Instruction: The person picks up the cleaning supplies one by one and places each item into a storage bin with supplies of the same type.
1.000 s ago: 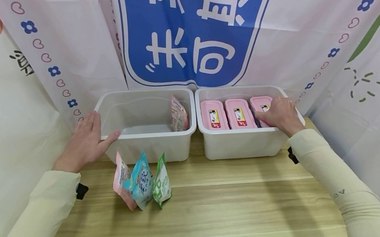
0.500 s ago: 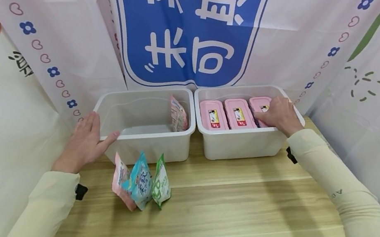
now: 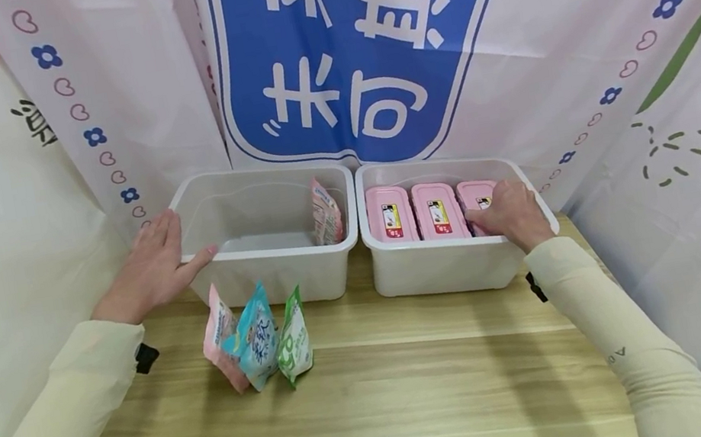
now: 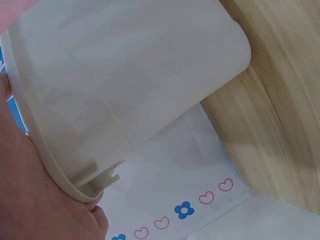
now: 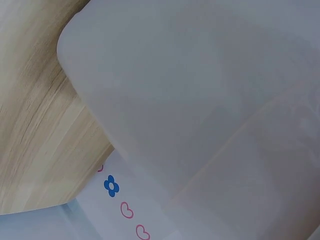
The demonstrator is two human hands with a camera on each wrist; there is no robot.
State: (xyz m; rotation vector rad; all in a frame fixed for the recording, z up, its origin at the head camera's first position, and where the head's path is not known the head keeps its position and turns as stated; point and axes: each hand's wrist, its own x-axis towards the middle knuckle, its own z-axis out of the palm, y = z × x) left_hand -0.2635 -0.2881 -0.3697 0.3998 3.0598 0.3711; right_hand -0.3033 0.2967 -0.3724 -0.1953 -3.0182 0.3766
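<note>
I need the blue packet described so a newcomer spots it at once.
On the wooden table, find the pale bin on the left. In front of it, the blue packet stands between a pink packet and a green-and-white packet. Its bright blue wrapping sets it apart from both.

The head view has shifted, both bins [image 3: 324, 271] appearing slightly further left.

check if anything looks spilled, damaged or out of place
Nothing visible looks spilled or damaged. Perhaps out of place: three packets stand on the table in front of the left bin, though another packet sits inside.
</note>
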